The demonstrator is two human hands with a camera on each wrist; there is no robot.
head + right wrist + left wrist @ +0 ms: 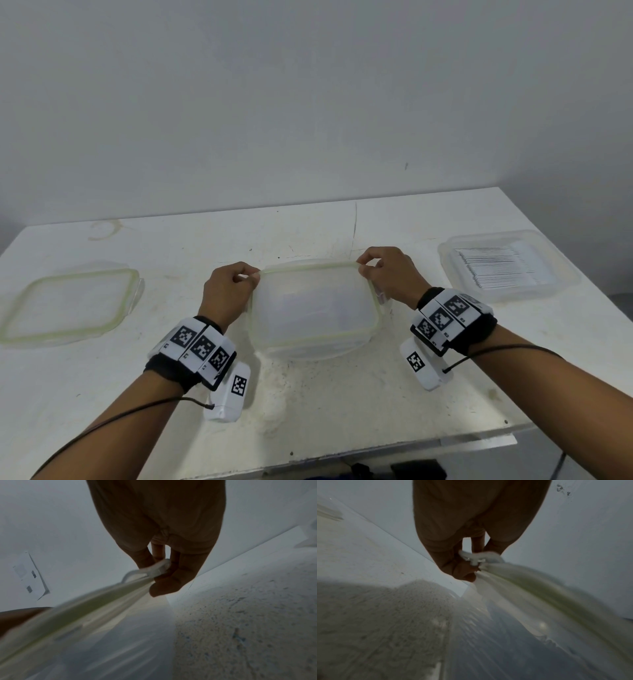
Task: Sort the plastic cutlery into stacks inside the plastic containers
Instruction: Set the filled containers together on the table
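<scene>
Nearest you, your two forearms reach in over the front edge of the white table [342,404], each wrist wrapped in a black band carrying white blocks printed with black square markers.

Just past the wrists sits the clear plastic container [313,346], the thing to steer by. A translucent lid with a pale green seal [308,305] lies over its top. Your left hand [226,294] is at the container's far left corner with fingers and thumb curled and pinched on the lid's rim there; the left wrist view shows the fingertips [464,573] closed on a white edge tab of the lid [513,577]. Your right hand [388,274] does the same at the far right corner — the right wrist view shows its fingers [171,577] clamped on the lid's rim [96,599]. What the container holds is too hazy to make out through the plastic.

Left of the container, well apart from it, a second lid with a green seal [68,305] lies flat on the table.

Right of the container and a little farther back stands another clear container [507,265], open — inside it lies a neat row of white plastic cutlery [496,267], the pieces packed side by side.

Beyond the table's far edge rises a plain grey-white wall [308,102].
</scene>
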